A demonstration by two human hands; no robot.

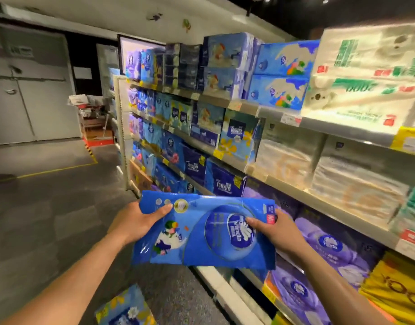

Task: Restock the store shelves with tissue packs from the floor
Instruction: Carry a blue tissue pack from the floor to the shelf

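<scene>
A flat blue tissue pack [197,233] with a round dark-blue logo is held in front of me at waist height, just left of the shelves [234,160]. My left hand [138,219] grips its upper left edge, thumb on top. My right hand [272,231] grips its right side near the logo. A second blue pack with yellow flowers [125,309] lies on the grey floor below, near my left forearm.
The shelf unit runs along the right, filled with blue, purple, white and yellow tissue packs. Its white base ledge [225,292] juts out by my feet. The grey aisle floor [49,207] stretches left to grey doors and a cluttered cart [91,113].
</scene>
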